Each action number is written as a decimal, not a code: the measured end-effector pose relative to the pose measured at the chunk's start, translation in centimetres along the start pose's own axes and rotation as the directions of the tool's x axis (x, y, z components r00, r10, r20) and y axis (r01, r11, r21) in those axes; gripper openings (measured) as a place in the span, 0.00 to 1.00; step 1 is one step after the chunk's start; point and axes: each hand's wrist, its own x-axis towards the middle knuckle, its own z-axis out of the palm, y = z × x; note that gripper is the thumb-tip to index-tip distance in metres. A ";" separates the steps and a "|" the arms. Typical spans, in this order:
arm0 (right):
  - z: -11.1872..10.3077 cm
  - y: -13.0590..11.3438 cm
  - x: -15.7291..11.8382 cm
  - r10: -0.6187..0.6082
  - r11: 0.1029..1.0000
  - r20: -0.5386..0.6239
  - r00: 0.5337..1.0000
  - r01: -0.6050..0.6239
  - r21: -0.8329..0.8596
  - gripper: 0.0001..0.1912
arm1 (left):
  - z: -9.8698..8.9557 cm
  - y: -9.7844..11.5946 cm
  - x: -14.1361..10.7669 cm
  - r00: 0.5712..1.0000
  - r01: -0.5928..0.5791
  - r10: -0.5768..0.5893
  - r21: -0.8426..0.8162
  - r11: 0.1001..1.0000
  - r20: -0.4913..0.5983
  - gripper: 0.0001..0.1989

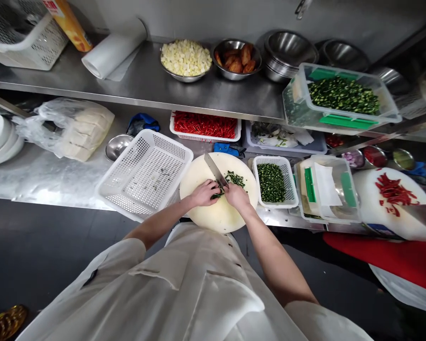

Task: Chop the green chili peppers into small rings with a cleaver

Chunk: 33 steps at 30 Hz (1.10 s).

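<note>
On the round cutting board (pixel 218 219) my right hand (pixel 237 196) grips a kitchen knife (pixel 213 166), its blade pointing away from me and to the left. My left hand (pixel 205 193) is closed, fingers curled over dark green vegetable pieces (pixel 218 192) just left of the blade. Chopped green bits (pixel 236 179) lie on the board to the right of the knife. A white basket of chopped greens (pixel 270 183) stands right of the board. To the left, a larger white basket (pixel 147 173) holds only a few scraps.
Behind the board sit a basket of red chillies (pixel 205 125) and a grey-blue tub (pixel 284 148). The shelf above holds bowls and a clear bin (pixel 355 116). At right, another person's knife blade (pixel 422 218) lies over a board with red chillies (pixel 394 189).
</note>
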 end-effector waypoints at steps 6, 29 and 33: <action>0.5 -0.5 -0.4 0.039 0.999 0.013 0.999 -0.039 0.006 0.22 | 0.1 -0.2 -0.7 0.999 0.024 -0.024 -0.023 0.999 -0.035 0.10; 1.3 0.9 0.2 -0.078 0.985 0.038 0.996 0.071 0.157 0.16 | 0.8 1.5 -3.2 0.955 0.240 -0.234 0.010 0.971 -0.182 0.28; 0.9 5.1 -1.0 -0.080 0.969 0.035 0.996 0.070 0.238 0.16 | 3.4 3.0 -3.1 0.911 0.379 -0.351 0.104 0.920 -0.216 0.45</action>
